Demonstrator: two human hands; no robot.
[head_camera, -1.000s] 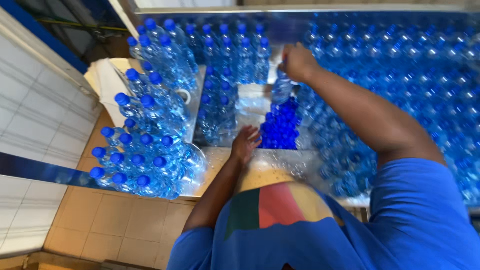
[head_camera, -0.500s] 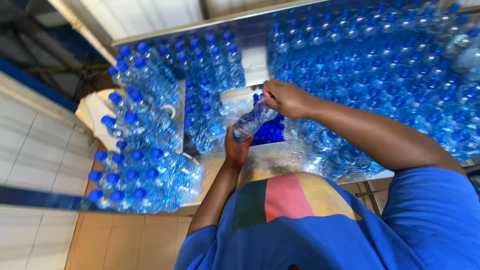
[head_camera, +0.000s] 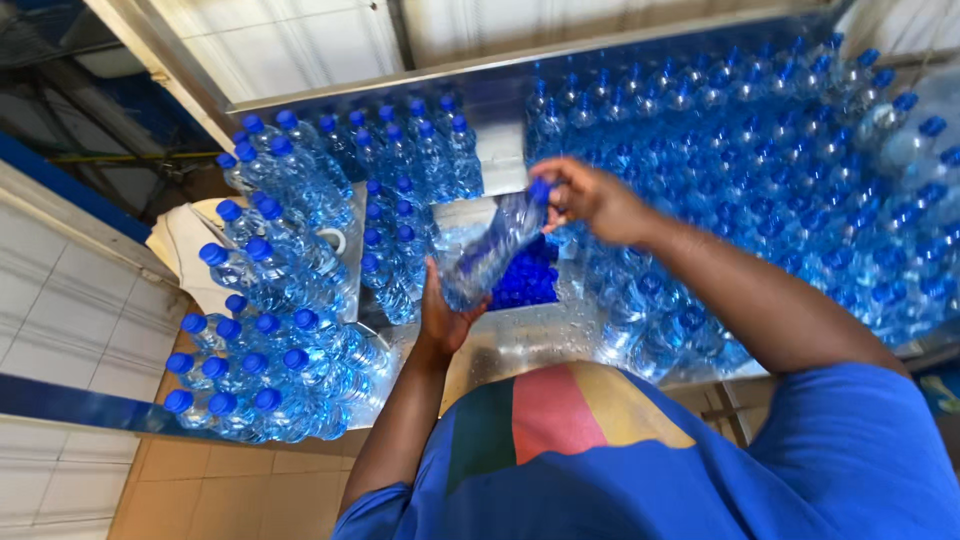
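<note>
Compared with half a second before, the clear plastic bottle (head_camera: 490, 248) is tilted more steeply and is now held at both ends above the pile of loose blue caps (head_camera: 527, 283). Its base is cupped by the left hand (head_camera: 445, 318), fingers curled under it; its blue-capped neck is pinched by the right hand (head_camera: 590, 200). Ribbed, glossy bottles (head_camera: 760, 190) are packed upright on the shiny metal table (head_camera: 520, 345).
</note>
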